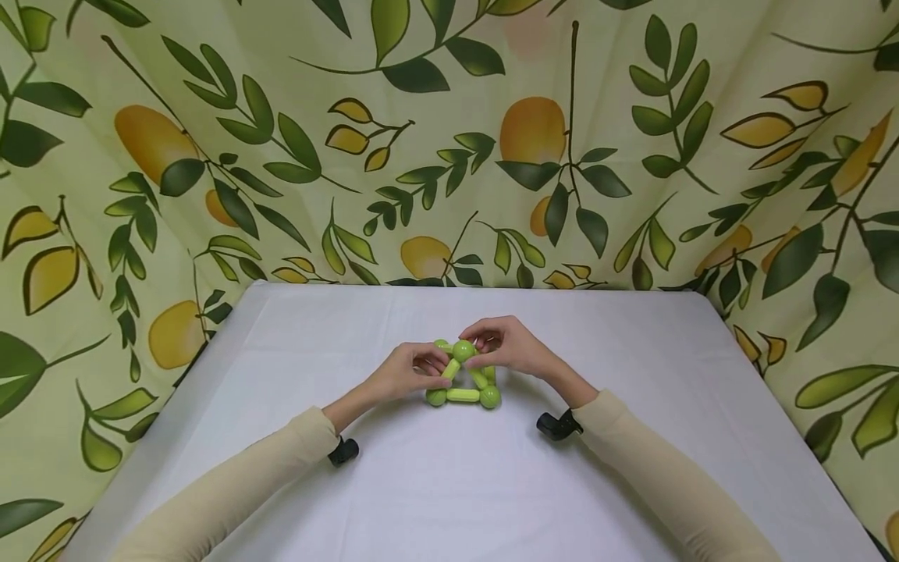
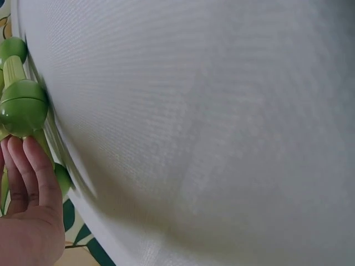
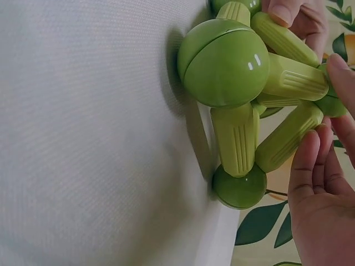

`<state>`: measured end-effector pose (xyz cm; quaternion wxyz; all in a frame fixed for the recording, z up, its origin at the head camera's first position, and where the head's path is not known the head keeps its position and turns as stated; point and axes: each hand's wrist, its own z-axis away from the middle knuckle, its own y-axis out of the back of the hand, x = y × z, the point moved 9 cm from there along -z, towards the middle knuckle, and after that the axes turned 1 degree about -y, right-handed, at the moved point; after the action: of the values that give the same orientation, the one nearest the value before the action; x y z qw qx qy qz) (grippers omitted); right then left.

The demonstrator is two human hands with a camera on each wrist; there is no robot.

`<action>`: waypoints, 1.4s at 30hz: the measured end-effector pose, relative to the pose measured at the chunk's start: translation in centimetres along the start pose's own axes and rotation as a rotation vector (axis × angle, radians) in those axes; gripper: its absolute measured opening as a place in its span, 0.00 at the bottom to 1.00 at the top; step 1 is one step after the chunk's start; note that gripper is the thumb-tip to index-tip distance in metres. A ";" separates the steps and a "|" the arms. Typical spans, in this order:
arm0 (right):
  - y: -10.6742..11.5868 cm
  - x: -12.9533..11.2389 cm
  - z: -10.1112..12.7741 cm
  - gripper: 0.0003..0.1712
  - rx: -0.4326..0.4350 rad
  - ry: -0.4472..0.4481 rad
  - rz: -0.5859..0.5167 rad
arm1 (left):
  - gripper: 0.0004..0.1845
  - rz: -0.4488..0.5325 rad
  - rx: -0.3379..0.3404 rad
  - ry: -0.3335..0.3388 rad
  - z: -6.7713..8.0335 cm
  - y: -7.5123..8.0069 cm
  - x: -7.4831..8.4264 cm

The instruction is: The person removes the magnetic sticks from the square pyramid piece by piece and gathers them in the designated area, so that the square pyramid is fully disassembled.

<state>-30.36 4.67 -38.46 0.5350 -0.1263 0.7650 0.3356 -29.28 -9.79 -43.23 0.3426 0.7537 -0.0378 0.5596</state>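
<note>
A pyramid-shaped frame of light-green ribbed rods and green balls stands on the table. My left hand (image 1: 409,370) grips its left side, with the thumb by a slanted rod (image 1: 452,369). My right hand (image 1: 513,347) holds it near the top ball (image 1: 463,350), thumb in front and fingers behind. In the right wrist view, a large base ball (image 3: 224,64) touches the cloth, and the right fingertips meet the top ball (image 3: 331,105) and a slanted rod (image 3: 289,136). The left wrist view shows the left fingers (image 2: 39,166) under a green ball (image 2: 25,108); its thumb is hidden there.
A white cloth covers the table (image 1: 449,484). Behind and beside it hangs a curtain (image 1: 449,156) printed with leaves and fruit. Black wrist cameras sit under the left cuff (image 1: 343,451) and the right cuff (image 1: 558,425).
</note>
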 end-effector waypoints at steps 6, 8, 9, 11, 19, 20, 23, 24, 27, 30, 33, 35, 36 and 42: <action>-0.1 -0.1 -0.3 0.21 -0.013 -0.006 0.009 | 0.12 0.005 0.007 0.023 0.1 0.0 -0.1; -0.3 0.0 -0.4 0.21 -0.020 -0.003 0.013 | 0.11 0.009 0.012 0.027 0.1 0.1 -0.1; -0.3 0.0 -0.4 0.21 -0.024 0.000 0.017 | 0.11 0.012 0.013 0.029 0.2 0.0 -0.2; -0.4 0.0 -0.5 0.21 -0.030 0.004 0.025 | 0.11 0.015 0.012 0.029 0.2 0.0 -0.2; -0.3 0.4 -0.6 0.19 -0.016 -0.004 0.007 | 0.12 0.005 0.013 0.018 0.3 -0.1 -0.2; -0.3 0.4 -0.6 0.19 -0.013 -0.003 0.005 | 0.12 0.005 0.013 0.017 0.3 -0.1 -0.2; -0.2 0.5 -0.7 0.19 -0.014 -0.006 0.007 | 0.11 -0.001 0.008 0.019 0.3 -0.2 -0.4; -0.2 0.5 -0.7 0.19 -0.015 -0.007 0.010 | 0.11 -0.006 0.006 0.020 0.3 -0.1 -0.5; -0.2 0.5 -0.7 0.19 -0.017 -0.008 0.016 | 0.11 -0.021 0.004 0.029 0.3 -0.1 -0.7; -0.1 0.4 -0.7 0.19 -0.019 -0.002 0.019 | 0.11 -0.033 0.002 0.036 0.2 0.0 -0.7; 0.0 0.2 -0.7 0.18 -0.021 0.009 0.020 | 0.11 -0.032 -0.002 0.030 0.1 0.0 -0.5; 0.0 0.0 -0.7 0.18 -0.022 0.017 0.018 | 0.11 -0.032 -0.004 0.025 0.1 0.0 -0.4; 0.0 -0.1 -0.7 0.18 -0.022 0.021 0.015 | 0.11 -0.032 -0.005 0.024 0.1 0.0 -0.3; -0.1 -0.2 -0.7 0.19 -0.020 0.056 0.019 | 0.10 -0.039 -0.008 0.032 0.0 0.0 -0.4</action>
<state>-30.74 4.12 -38.13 0.5087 -0.1337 0.7774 0.3449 -29.44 -9.95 -43.56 0.3571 0.7437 -0.0197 0.5647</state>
